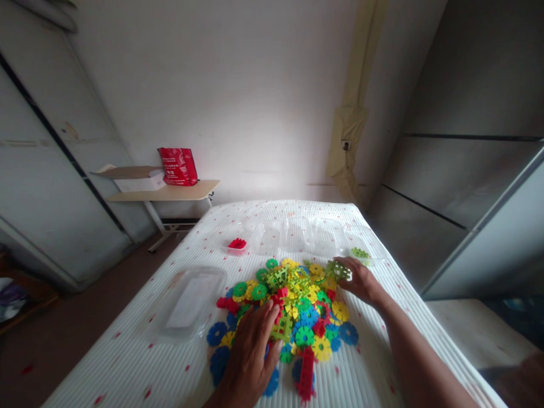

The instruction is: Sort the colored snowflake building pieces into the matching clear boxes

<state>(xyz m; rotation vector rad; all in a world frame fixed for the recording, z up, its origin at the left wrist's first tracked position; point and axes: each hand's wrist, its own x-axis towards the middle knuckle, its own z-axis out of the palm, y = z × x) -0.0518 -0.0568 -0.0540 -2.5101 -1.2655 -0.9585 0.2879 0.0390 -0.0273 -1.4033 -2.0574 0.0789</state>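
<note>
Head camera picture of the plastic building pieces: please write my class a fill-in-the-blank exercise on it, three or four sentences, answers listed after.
1. The right hand holds a light ____ piece at the pile's far right edge.
2. The left hand lies flat on the pile of pieces, palm facing ____.
3. The small clear tray beyond the pile holds only ____ pieces.
4. The big clear lid lies to the ____ of the pile.

Answers: green; down; red; left

Dim, soft room light, brightest on the far wall (263, 113); corners darken, edges bend and blur.
</note>
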